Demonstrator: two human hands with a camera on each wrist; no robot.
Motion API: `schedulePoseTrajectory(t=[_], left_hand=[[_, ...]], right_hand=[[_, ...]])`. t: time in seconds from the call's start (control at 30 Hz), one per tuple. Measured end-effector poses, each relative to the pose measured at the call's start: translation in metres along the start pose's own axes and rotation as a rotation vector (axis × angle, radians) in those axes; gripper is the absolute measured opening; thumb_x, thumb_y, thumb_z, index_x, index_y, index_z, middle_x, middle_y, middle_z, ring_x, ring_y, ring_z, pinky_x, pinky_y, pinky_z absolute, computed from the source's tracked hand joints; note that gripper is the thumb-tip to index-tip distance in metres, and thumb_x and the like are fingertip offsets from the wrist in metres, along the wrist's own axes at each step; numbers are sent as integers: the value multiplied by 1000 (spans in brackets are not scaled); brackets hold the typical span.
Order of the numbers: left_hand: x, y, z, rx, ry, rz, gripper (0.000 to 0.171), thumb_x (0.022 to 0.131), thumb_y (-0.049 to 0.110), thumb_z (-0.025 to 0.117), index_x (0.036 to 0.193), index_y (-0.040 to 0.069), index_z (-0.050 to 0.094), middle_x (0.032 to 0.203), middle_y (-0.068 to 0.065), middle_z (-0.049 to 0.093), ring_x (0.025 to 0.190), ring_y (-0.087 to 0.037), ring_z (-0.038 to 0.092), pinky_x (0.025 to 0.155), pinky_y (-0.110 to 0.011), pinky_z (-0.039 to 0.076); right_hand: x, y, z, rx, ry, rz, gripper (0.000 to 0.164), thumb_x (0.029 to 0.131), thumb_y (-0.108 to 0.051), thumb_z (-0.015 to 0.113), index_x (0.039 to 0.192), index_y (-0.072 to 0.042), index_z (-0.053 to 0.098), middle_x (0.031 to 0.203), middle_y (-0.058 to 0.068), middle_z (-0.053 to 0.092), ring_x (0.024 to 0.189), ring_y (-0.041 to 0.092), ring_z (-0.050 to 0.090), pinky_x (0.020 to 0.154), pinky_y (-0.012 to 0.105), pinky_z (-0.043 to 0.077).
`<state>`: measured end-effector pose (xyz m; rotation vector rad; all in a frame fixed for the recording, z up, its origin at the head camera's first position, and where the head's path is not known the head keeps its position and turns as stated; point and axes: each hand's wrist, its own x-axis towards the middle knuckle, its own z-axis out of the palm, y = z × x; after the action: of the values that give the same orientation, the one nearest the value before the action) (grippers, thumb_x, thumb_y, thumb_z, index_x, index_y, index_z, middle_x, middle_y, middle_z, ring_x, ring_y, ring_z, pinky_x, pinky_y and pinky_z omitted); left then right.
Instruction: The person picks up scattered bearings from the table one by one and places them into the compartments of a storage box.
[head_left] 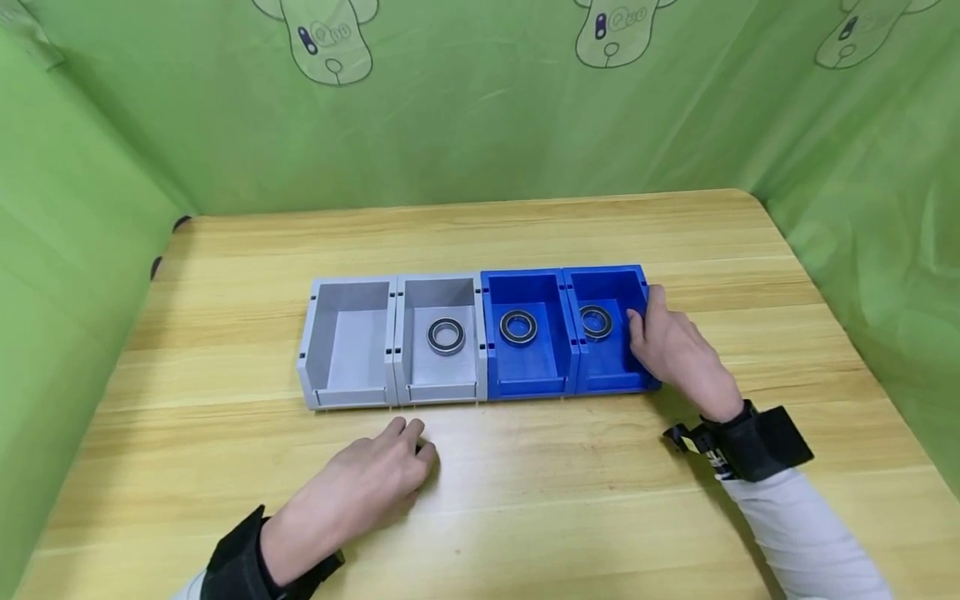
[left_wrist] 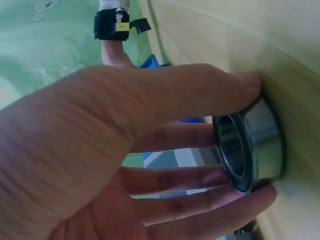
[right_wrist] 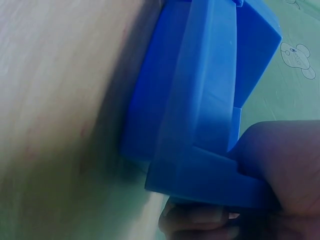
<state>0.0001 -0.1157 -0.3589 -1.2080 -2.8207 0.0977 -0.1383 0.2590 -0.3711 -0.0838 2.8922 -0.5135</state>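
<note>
In the head view, my left hand (head_left: 367, 483) is low over the table in front of the grey bins. The left wrist view shows its thumb and fingers gripping a metal ball bearing (left_wrist: 266, 142) by the rim, close to the wood; from the head this bearing is mostly hidden. My right hand (head_left: 678, 350) grips the outer side wall of the rightmost blue bin (head_left: 615, 382), thumb inside and fingers outside. That bin holds a bearing (head_left: 597, 337). Another bearing (head_left: 504, 327) lies in the other blue bin (head_left: 525, 385), and one (head_left: 432, 337) in the right grey bin (head_left: 442, 390).
The left grey bin (head_left: 356, 342) has no bearing in it. All the bins stand side by side in one row on the wooden table (head_left: 525, 517). Green cloth (head_left: 480, 142) with printed bear faces hangs behind and at both sides.
</note>
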Motion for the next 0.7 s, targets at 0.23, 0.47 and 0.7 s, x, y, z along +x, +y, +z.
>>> schedulePoseTrajectory(t=[0.23, 0.47, 0.7], left_hand=[[4, -6, -21, -59, -63, -10, 26, 78, 19, 84, 94, 5, 70, 90, -8, 58, 79, -19, 54, 43, -22, 43], [7, -22, -47, -100, -39, -50, 33, 80, 21, 84, 103, 1, 72, 95, -13, 63, 79, -21, 58, 53, -27, 54], [19, -45, -65, -128, 13, -110, 34, 83, 25, 85, 103, 1, 72, 84, -7, 56, 71, -16, 51, 50, -19, 46]], right_hand=[[-1, 1, -4, -11, -6, 18, 47, 110, -26, 31, 137, 12, 24, 75, 19, 48, 57, 29, 56, 45, 34, 40], [0, 2, -5, -8, 2, 1, 45, 110, -26, 31, 134, 12, 25, 75, 18, 47, 57, 28, 56, 45, 34, 39], [-1, 2, -7, -2, -2, 15, 49, 110, -27, 30, 138, 12, 23, 79, 21, 50, 59, 29, 57, 46, 34, 40]])
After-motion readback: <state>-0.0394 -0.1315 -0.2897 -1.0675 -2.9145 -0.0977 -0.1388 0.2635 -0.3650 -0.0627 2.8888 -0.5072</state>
